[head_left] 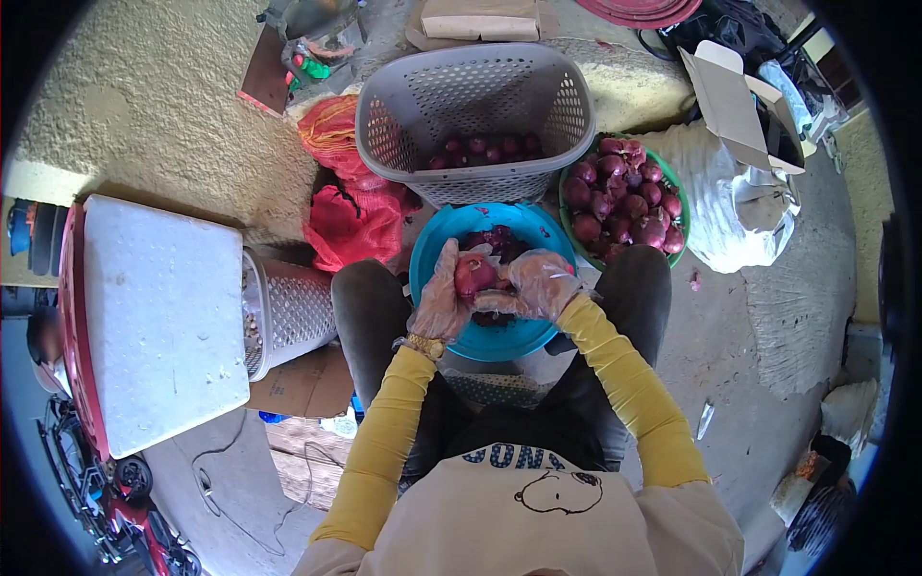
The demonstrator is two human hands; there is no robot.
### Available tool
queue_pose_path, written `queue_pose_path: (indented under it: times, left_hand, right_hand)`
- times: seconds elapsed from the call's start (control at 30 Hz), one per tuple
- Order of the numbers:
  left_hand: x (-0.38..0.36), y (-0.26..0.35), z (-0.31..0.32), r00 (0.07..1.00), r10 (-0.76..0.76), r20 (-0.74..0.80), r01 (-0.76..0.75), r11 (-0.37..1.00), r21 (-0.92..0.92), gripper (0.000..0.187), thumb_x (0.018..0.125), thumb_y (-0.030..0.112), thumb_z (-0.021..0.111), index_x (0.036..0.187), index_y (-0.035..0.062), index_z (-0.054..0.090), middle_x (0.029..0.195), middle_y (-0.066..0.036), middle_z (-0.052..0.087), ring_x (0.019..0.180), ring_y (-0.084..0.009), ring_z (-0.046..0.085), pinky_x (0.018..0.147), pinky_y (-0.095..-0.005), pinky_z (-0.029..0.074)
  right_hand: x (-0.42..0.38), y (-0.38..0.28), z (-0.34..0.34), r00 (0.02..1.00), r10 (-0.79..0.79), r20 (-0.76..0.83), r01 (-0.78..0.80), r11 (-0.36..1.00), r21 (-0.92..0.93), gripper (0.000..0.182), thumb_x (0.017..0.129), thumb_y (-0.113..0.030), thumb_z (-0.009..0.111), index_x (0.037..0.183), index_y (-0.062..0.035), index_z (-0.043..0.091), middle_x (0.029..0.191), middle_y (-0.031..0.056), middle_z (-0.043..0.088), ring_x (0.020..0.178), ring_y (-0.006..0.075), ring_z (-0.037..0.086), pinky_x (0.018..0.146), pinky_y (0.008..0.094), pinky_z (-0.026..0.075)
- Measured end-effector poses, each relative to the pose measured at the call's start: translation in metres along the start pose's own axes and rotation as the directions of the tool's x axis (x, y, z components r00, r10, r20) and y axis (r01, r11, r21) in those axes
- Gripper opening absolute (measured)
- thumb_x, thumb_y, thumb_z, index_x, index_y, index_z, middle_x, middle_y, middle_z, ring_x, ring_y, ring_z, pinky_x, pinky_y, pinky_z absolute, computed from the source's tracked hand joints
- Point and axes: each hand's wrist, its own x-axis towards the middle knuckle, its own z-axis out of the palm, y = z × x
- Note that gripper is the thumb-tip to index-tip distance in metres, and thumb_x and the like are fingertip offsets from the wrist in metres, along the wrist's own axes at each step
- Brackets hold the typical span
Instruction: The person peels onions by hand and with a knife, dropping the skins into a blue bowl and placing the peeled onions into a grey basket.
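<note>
A red onion is held over a blue basin between my knees. My left hand, in a clear plastic glove, is wrapped around the onion's left side. From the right, my right hand, gloved the same way, has its fingers closed against the onion; whether a small tool is in them I cannot make out. Dark red onion skins lie in the basin below. To the right, a green basket is heaped with red onions. Behind the basin stands a grey perforated basket with several onions at its bottom.
Red mesh sacks lie left of the grey basket. A white foam box lid and a white perforated bin are at my left. A white sack and an open carton stand right. A cable runs across the floor.
</note>
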Motion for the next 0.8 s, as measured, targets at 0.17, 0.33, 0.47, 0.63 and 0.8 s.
queue_pose_path:
  times: [0.17,0.33,0.47,0.63,0.8]
  left_hand:
    - [0.005,-0.003,-0.01,0.999,0.003,-0.035,-0.004,1.0,-0.021,0.062,0.106,0.054,0.046,0.126,-0.0033,0.059,0.12,-0.018,0.066,0.108,-0.0303,0.068,0.091,-0.0418,0.061]
    - [0.0,0.001,-0.001,1.0,-0.002,-0.008,0.002,1.0,0.001,0.06,0.106,0.052,0.046,0.125,-0.0029,0.06,0.117,-0.016,0.066,0.106,-0.0277,0.069,0.087,-0.0378,0.061]
    - [0.006,-0.003,-0.009,1.0,-0.008,-0.027,0.008,1.0,0.003,0.059,0.106,0.052,0.048,0.125,-0.0021,0.061,0.111,-0.013,0.068,0.096,-0.0211,0.069,0.079,-0.0324,0.061]
    - [0.008,-0.006,-0.009,0.996,-0.021,-0.087,0.021,1.0,-0.006,0.059,0.104,0.053,0.051,0.123,-0.0015,0.062,0.105,-0.011,0.069,0.089,-0.0181,0.068,0.071,-0.029,0.059]
    - [0.009,-0.006,-0.011,0.992,-0.019,-0.124,0.017,1.0,-0.016,0.058,0.103,0.054,0.054,0.12,-0.0011,0.062,0.102,-0.011,0.069,0.085,-0.0189,0.069,0.067,-0.0284,0.058]
  right_hand:
    - [-0.004,0.005,0.008,0.965,-0.057,-0.257,0.103,0.98,0.169,0.066,0.08,-0.074,0.068,0.096,-0.0104,0.074,0.078,0.0159,0.07,0.078,0.0372,0.069,0.07,0.0469,0.053]
    - [-0.001,0.007,0.009,0.973,0.021,-0.231,-0.019,1.0,0.012,0.068,0.081,-0.076,0.064,0.103,-0.0128,0.074,0.083,0.0173,0.071,0.082,0.0373,0.069,0.074,0.0481,0.054]
    - [0.0,0.008,0.012,0.967,0.01,-0.254,0.008,0.998,0.066,0.069,0.085,-0.076,0.06,0.113,-0.0146,0.075,0.083,0.019,0.071,0.081,0.0382,0.069,0.074,0.0497,0.053]
    - [-0.002,-0.003,-0.006,0.989,0.024,-0.145,-0.001,0.988,0.156,0.066,0.089,-0.074,0.055,0.115,-0.0167,0.074,0.083,0.019,0.071,0.082,0.0391,0.069,0.075,0.0506,0.053]
    - [-0.004,-0.004,-0.001,0.994,0.045,-0.103,-0.039,0.997,0.06,0.065,0.092,-0.074,0.051,0.117,-0.0193,0.074,0.085,0.0195,0.072,0.084,0.0385,0.07,0.078,0.0502,0.053]
